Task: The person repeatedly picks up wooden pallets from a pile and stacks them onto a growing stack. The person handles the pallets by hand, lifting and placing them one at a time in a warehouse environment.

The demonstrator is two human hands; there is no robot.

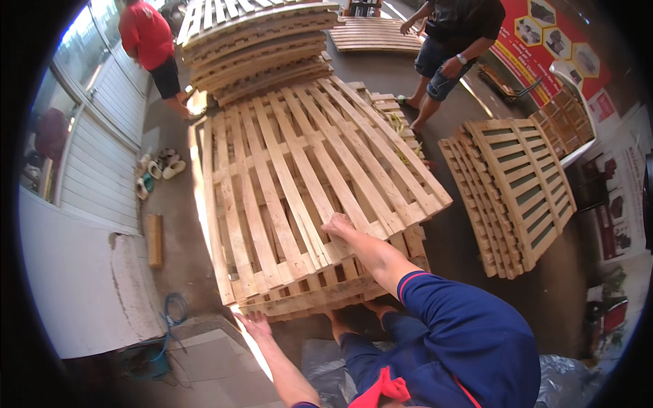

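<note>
A wooden pallet (pixel 235 234) of pale slats lies in front of me, slightly askew on another pallet (pixel 326 296) whose front board shows below it. My right hand (pixel 337 225) reaches over the near edge, its fingers curled round a slat of the top pallet. At the near left corner is my left hand (pixel 256 324), fingers spread beside the pallet's edge; whether they touch the wood is hard to tell. My bare feet are partly visible near the stack's front.
Behind rises a tall pallet stack (pixel 262 61). Several pallets (pixel 517 183) lean together at the right. A person in a red top (pixel 146 34) stands far left, another in dark clothes (pixel 459 30) far right. Shoes (pixel 166 166), a wooden block (pixel 155 240) and blue hose (pixel 175 309) lie left.
</note>
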